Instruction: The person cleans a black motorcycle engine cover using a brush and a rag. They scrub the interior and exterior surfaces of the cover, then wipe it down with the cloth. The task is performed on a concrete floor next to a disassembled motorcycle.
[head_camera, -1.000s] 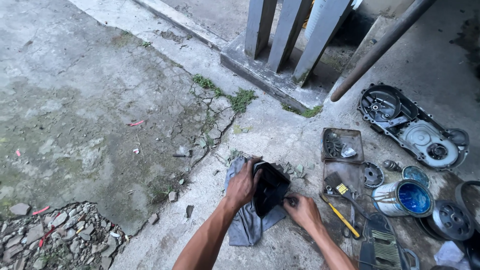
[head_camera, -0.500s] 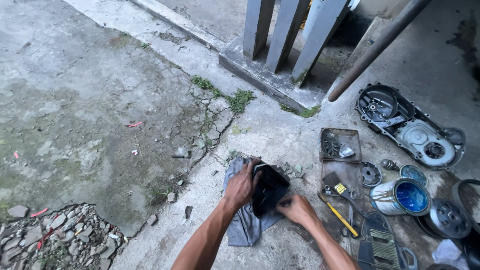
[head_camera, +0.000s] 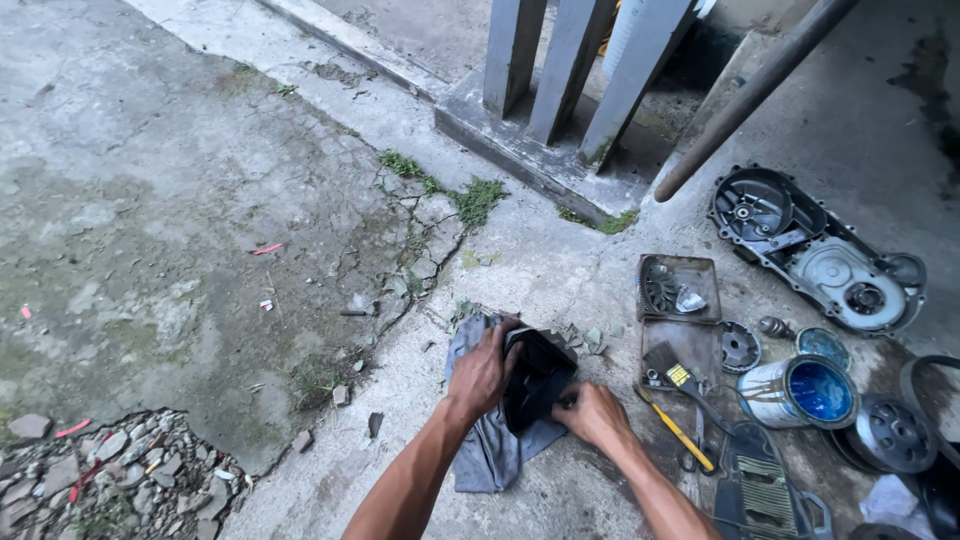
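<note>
Both hands grip a black moulded part (head_camera: 535, 385) lying on a grey rag (head_camera: 490, 455) on the concrete floor (head_camera: 300, 180): the left hand (head_camera: 482, 375) clasps its left edge, the right hand (head_camera: 592, 412) pinches its lower right corner. Just right, a white-labelled tin with a blue inside (head_camera: 800, 392) lies on its side beside a yellow-handled tool (head_camera: 682, 437) and a grey engine cover (head_camera: 815, 250). Left of the rag the floor is open up to the rubble (head_camera: 130, 475).

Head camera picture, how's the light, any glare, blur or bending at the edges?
Head view: soft, even daylight with only faint shadows; the black part between the left hand and right hand is too dark for detail; a mild sheen on the blue can; both hands sharp, no motion blur; the grey posts splay outward, a sign of wide-angle distortion.
</note>
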